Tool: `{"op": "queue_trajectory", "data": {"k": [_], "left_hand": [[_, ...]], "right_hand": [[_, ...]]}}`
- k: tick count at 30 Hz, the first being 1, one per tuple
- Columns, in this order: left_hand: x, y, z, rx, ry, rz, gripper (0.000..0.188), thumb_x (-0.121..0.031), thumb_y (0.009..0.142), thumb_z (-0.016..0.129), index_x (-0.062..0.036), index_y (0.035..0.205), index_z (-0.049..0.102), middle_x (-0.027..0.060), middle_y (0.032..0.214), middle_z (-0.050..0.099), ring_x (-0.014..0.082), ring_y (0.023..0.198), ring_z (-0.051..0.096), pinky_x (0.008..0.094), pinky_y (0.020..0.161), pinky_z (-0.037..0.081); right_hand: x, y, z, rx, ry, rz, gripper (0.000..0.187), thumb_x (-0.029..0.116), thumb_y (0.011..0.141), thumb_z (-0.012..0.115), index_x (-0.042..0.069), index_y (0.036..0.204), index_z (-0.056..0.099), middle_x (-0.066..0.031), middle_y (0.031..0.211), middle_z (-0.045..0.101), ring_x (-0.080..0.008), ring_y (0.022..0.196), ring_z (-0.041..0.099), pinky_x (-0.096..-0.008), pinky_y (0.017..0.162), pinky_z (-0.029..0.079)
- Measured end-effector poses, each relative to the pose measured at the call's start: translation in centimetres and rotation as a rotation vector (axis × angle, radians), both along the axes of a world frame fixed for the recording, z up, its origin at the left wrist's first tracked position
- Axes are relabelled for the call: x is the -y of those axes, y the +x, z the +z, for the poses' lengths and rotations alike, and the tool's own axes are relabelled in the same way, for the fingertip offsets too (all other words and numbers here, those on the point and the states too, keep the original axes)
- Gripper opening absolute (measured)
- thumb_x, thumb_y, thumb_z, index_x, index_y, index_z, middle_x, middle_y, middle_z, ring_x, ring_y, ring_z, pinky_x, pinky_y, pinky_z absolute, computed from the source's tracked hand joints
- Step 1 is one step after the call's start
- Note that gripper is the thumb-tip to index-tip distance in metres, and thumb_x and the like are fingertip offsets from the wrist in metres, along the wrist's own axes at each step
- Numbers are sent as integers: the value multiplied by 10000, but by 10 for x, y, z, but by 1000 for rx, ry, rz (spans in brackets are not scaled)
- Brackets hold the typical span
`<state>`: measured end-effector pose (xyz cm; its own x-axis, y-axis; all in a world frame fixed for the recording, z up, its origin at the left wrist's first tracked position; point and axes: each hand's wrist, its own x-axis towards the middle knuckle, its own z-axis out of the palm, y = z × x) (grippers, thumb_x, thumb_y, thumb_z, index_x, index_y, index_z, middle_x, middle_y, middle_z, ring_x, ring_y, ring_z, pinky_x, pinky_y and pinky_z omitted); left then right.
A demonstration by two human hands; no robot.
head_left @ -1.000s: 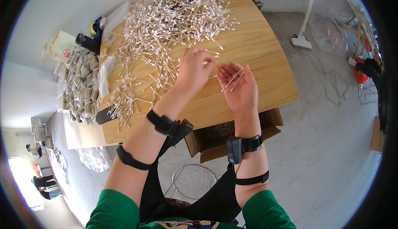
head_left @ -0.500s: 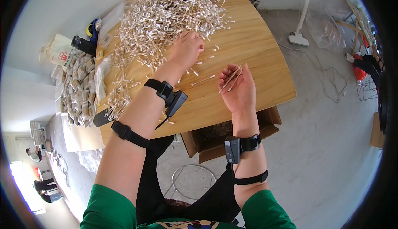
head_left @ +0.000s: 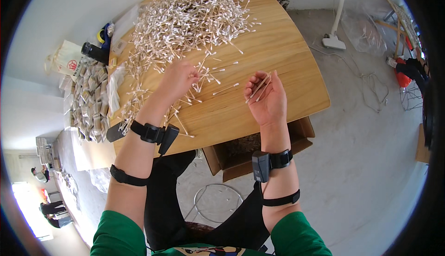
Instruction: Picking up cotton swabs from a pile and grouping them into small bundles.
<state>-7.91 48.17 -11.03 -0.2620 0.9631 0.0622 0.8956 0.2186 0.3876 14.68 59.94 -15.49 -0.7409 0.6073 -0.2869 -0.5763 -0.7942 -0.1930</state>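
A big heap of cotton swabs with pale sticks and white tips covers the far part of the wooden table. My left hand hovers or rests at the heap's near side, fingers curled together among loose swabs; whatever they pinch is hidden. To the right, my right hand is turned palm up, its fingers bent around a few cotton swabs lying across them. One lone swab lies on the wood between my hands. Other strays spread near the front edge.
Left of the table lies a pile of small packed bundles, beside a black cylinder and a printed bag. An opened cardboard box stands below the table edge. A white pole with a flat foot and a cable occupy the floor at right.
My left hand has drawn back from the heap, toward me and to the left. More loose swabs show where it was. My right hand stays in place with its swabs.
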Motion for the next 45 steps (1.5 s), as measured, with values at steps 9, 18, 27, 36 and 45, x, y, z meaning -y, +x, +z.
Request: {"op": "queue_trajectory", "data": {"k": [9, 18, 27, 36, 45], "left_hand": [[-10, 20, 13, 430, -14, 273, 126, -120, 844, 627, -16, 915, 639, 70, 809, 653, 142, 730, 595, 273, 683, 474], [-8, 28, 27, 692, 52, 191, 128, -110, 855, 630, -12, 934, 605, -2, 811, 609, 77, 750, 546, 226, 696, 448], [-12, 68, 32, 597, 4, 151, 153, -124, 818, 660, -9, 909, 618, 53, 785, 646, 111, 725, 580, 258, 689, 470], [8, 5, 9, 276, -153, 205, 138, -138, 789, 683, -33, 871, 648, 65, 795, 640, 173, 727, 597, 297, 674, 479], [-59, -3, -28, -179, 187, 155, 199, -235, 715, 738, -89, 825, 661, 59, 845, 587, 263, 924, 556, 396, 871, 429]], "right_hand": [[4, -4, 0, 28, -17, -2, 360, 335, 978, 397, 17, 934, 561, -100, 810, 581, -228, 751, 573, -314, 672, 491], [20, -19, 5, 97, 44, 136, 287, 266, 964, 444, -1, 966, 548, -124, 855, 605, -241, 780, 611, -342, 729, 518], [26, -22, -12, -21, 147, 238, 149, 160, 939, 518, 15, 965, 540, -79, 758, 580, -171, 665, 580, -282, 573, 472], [2, -5, -1, 20, 33, 3, 91, 129, 910, 557, 39, 911, 565, -53, 737, 575, -152, 626, 539, -254, 527, 420], [3, -8, -6, 20, -4, 38, 156, 177, 902, 554, 29, 854, 560, -83, 734, 585, -178, 646, 559, -272, 552, 447]]}}
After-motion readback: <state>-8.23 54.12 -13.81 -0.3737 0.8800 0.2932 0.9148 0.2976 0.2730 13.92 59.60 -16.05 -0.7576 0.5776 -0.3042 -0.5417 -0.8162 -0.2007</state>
